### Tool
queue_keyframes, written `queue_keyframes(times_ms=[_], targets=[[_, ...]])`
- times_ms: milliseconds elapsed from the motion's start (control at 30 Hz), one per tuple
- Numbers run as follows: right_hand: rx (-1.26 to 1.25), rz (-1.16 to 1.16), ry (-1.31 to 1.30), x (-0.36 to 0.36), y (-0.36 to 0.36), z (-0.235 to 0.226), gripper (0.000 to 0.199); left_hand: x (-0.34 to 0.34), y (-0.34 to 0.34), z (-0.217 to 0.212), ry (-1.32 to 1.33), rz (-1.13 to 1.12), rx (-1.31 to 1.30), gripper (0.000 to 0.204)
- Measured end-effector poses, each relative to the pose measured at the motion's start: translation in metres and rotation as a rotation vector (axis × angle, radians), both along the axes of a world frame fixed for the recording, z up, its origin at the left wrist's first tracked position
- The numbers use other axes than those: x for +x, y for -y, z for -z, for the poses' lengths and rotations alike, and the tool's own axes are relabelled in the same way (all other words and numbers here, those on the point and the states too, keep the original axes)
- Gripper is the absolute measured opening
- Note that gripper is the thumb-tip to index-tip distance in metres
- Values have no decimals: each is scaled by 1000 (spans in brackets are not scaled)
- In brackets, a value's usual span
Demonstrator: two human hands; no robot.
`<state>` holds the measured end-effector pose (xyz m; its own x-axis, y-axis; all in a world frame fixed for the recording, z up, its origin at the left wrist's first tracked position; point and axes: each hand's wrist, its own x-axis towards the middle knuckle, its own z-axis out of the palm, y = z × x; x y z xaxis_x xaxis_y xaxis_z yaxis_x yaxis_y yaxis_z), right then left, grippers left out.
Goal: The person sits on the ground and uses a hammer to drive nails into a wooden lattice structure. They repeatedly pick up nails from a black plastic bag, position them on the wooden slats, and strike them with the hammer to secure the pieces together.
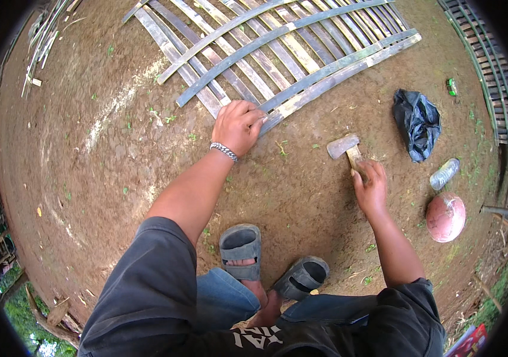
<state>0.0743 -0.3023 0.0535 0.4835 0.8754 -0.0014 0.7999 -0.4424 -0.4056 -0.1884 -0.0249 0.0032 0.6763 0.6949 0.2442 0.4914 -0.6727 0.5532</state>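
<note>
Two hands in view. Right hand: fingers wrapped round the handle of a hatchet, over the dirt ground, contact unclear; long axis runs away from the person, tilted slightly left, head at far end, edge facing left. Left hand: fingers bent, partly curled on near corner of slatted panel, near rail running off far right. Right of hatchet: crumpled black bag, clear bottle, contents can't tell; pink ball just beyond bottle, nearer the person.

Hands on hatchet and lattice
</note>
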Motion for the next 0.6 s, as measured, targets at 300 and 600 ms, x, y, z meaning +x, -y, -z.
queue_keyframes(times_ms=[300, 600], targets=[[-352, 44, 15, 7, 67, -11, 59, 0, 1, 2, -41, -7, -2, 10], [-376, 155, -30, -3, 79, -2, 60, 2, 0, 1, 21, -4, 20, 10]])
